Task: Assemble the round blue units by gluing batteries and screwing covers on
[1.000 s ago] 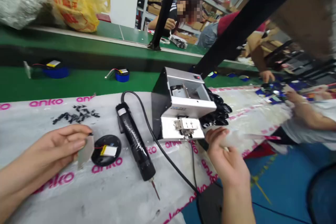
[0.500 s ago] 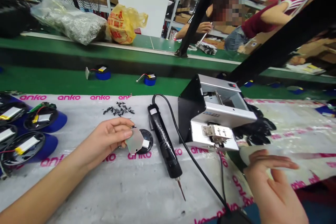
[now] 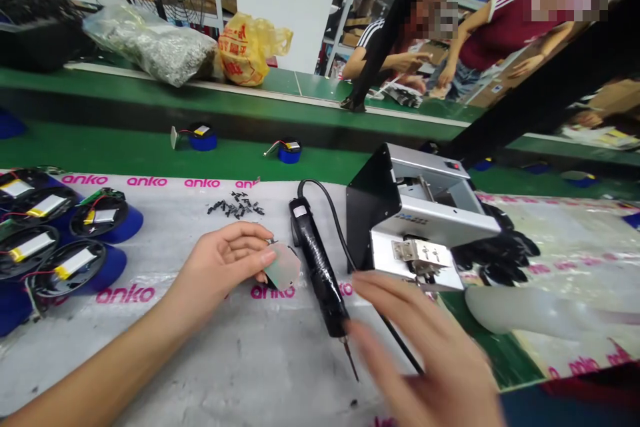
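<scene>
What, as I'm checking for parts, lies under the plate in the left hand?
A dark edge shows beneath the plate, over pink-lettered sheet; plate and left hand hide the rest.

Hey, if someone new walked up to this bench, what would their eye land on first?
Probably the black power screwdriver, lying mid-bench between the left hand, which pinches a thin pale plate, and the blurred right hand. Next might come the silver-and-black machine to its right, then the bright yellow bag up on the green ledge behind.
</scene>
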Demonstrator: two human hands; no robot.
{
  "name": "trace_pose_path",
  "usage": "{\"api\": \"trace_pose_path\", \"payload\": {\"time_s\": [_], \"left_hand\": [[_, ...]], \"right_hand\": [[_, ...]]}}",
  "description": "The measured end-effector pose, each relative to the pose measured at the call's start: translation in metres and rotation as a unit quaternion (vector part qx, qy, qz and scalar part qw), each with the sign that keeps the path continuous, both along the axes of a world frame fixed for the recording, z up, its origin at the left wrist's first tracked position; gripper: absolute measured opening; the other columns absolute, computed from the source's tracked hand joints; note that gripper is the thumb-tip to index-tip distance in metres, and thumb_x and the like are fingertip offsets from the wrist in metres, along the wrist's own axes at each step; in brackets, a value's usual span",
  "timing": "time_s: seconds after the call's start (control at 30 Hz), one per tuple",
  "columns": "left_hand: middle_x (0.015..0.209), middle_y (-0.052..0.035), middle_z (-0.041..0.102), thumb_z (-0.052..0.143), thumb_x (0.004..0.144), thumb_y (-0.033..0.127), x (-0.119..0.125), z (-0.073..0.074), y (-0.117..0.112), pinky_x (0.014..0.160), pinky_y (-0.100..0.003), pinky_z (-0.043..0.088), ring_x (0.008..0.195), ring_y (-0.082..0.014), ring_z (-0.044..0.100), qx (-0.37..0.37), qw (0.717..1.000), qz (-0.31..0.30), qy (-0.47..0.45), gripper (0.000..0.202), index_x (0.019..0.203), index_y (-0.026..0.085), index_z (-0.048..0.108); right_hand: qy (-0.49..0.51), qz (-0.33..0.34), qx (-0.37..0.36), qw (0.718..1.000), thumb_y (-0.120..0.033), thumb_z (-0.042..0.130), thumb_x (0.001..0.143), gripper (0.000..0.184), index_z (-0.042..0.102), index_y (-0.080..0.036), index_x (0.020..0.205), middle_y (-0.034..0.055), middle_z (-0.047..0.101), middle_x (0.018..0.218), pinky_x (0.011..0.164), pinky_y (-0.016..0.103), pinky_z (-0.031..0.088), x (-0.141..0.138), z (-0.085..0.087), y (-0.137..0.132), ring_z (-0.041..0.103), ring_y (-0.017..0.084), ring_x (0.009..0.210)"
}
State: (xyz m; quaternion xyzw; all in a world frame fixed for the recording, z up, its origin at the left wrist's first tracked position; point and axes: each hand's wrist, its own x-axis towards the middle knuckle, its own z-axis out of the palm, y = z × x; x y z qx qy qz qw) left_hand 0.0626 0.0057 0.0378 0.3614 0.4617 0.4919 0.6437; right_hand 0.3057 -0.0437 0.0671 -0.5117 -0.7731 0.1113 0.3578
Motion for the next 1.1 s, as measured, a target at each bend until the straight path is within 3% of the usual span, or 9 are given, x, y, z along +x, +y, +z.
{"api": "trace_pose_path", "payload": {"time_s": [0.1, 0.2, 0.37, 0.43, 0.53, 0.7, 0.87, 0.97, 1.1], "left_hand": [[0.075, 0.0028, 0.072, 0.085, 0.075, 0.024, 0.006, 0.002, -0.005, 0.059, -0.017, 0.054, 0.062, -0.0090, 0.066, 0.014, 1.000, 0.011, 0.025, 0.025, 0.095, 0.019, 0.070], [0.080, 0.0015, 0.072, 0.083, 0.076, 0.024, 0.006, 0.004, -0.006, 0.066, -0.021, 0.056, 0.074, -0.0124, 0.068, 0.033, 0.999, 0.002, 0.009, 0.024, 0.095, 0.020, 0.069], [0.104, -0.0002, 0.068, 0.078, 0.080, 0.026, -0.015, 0.009, 0.001, 0.078, -0.028, 0.051, 0.087, -0.0151, 0.061, 0.147, 0.977, -0.064, 0.141, 0.023, 0.102, 0.027, 0.072], [0.117, -0.0005, 0.062, 0.083, 0.075, 0.027, -0.023, 0.008, 0.004, 0.075, -0.029, 0.049, 0.085, -0.0153, 0.058, 0.182, 0.952, -0.077, 0.235, 0.038, 0.110, 0.029, 0.070], [0.132, -0.0029, 0.054, 0.089, 0.067, 0.029, -0.021, -0.002, 0.004, 0.067, -0.029, 0.050, 0.076, -0.0141, 0.060, 0.143, 0.938, -0.129, 0.288, 0.069, 0.129, 0.032, 0.059], [0.120, -0.0041, 0.066, 0.076, 0.075, 0.017, 0.002, -0.019, -0.002, 0.075, -0.031, 0.055, 0.100, -0.0244, 0.066, 0.084, 0.965, -0.148, 0.200, 0.056, 0.126, 0.030, 0.059], [0.099, -0.0026, 0.070, 0.077, 0.072, 0.015, 0.001, -0.018, 0.000, 0.060, -0.025, 0.053, 0.074, -0.0180, 0.067, 0.001, 0.983, -0.150, 0.109, 0.056, 0.124, 0.028, 0.063], [0.089, -0.0010, 0.071, 0.075, 0.080, 0.026, -0.003, -0.015, 0.003, 0.063, -0.027, 0.057, 0.066, -0.0158, 0.068, -0.049, 0.981, -0.176, 0.064, 0.052, 0.130, 0.028, 0.061], [0.114, -0.0052, 0.070, 0.070, 0.087, 0.035, -0.004, -0.016, 0.006, 0.060, -0.027, 0.060, 0.060, -0.0128, 0.070, -0.064, 0.987, -0.140, 0.045, 0.037, 0.123, 0.028, 0.068]], "right_hand": [[-0.138, 0.082, 0.022, 0.987, -0.034, 0.064, 0.092, 0.046, 0.058, -0.014, 0.134, 0.0171, 0.063, 0.132, 0.091, 0.046, 0.062, -0.045, 0.000, 0.019, 0.066, 0.032, 0.115], [-0.183, 0.117, -0.007, 0.976, -0.021, 0.062, 0.092, 0.048, 0.054, -0.008, 0.137, 0.0186, 0.065, 0.128, 0.085, 0.044, 0.064, -0.064, 0.001, 0.038, 0.069, 0.031, 0.108], [-0.142, 0.134, -0.070, 0.978, -0.017, 0.065, 0.089, 0.051, 0.053, -0.022, 0.138, 0.0044, 0.071, 0.121, 0.079, 0.033, 0.064, -0.058, 0.008, 0.058, 0.073, 0.020, 0.096], [-0.091, 0.137, -0.123, 0.979, -0.021, 0.067, 0.088, 0.050, 0.054, -0.028, 0.136, -0.0012, 0.073, 0.116, 0.082, 0.030, 0.063, -0.053, 0.009, 0.063, 0.073, 0.017, 0.095], [-0.011, 0.155, -0.183, 0.971, -0.023, 0.067, 0.088, 0.042, 0.059, -0.034, 0.128, -0.0055, 0.072, 0.116, 0.087, 0.026, 0.060, -0.049, 0.008, 0.068, 0.071, 0.013, 0.097], [0.010, 0.146, -0.193, 0.970, -0.032, 0.069, 0.088, 0.034, 0.062, -0.032, 0.121, -0.0024, 0.067, 0.120, 0.088, 0.024, 0.058, -0.038, 0.002, 0.063, 0.067, 0.014, 0.103], [-0.011, 0.116, -0.240, 0.964, -0.036, 0.068, 0.087, 0.032, 0.061, -0.030, 0.118, -0.0011, 0.069, 0.101, 0.076, 0.023, 0.059, -0.029, -0.005, 0.055, 0.066, 0.013, 0.083], [-0.030, 0.112, -0.249, 0.962, -0.034, 0.066, 0.089, 0.033, 0.058, -0.030, 0.121, -0.0002, 0.067, 0.104, 0.077, 0.025, 0.059, -0.028, -0.005, 0.054, 0.065, 0.014, 0.086], [-0.034, 0.138, -0.245, 0.959, -0.026, 0.068, 0.085, 0.036, 0.057, -0.031, 0.120, 0.0004, 0.064, 0.113, 0.078, 0.025, 0.059, -0.028, -0.003, 0.054, 0.064, 0.013, 0.087]]}}
